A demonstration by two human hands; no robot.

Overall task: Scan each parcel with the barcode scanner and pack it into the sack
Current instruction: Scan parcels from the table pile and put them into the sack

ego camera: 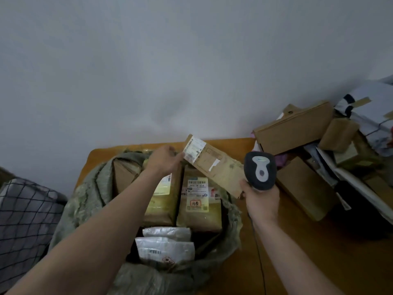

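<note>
Close by, the sack (89, 201) holds parcels. My left fingers (173, 153) grip a box (214, 167) over it; my right fingers (244, 186) grip the scanner (260, 170). Next, I think, scan its label (194, 151).

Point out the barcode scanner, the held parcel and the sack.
barcode scanner (260, 170): head view, on its dark head.
held parcel (220, 172): head view, on its brown cardboard face.
sack (89, 192): head view, on its green left wall.

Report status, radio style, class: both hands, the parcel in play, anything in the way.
Left hand grips flat cardboard parcel above the sack. Right hand holds barcode scanner beside it. Sack crowded with boxes and bags.
</note>
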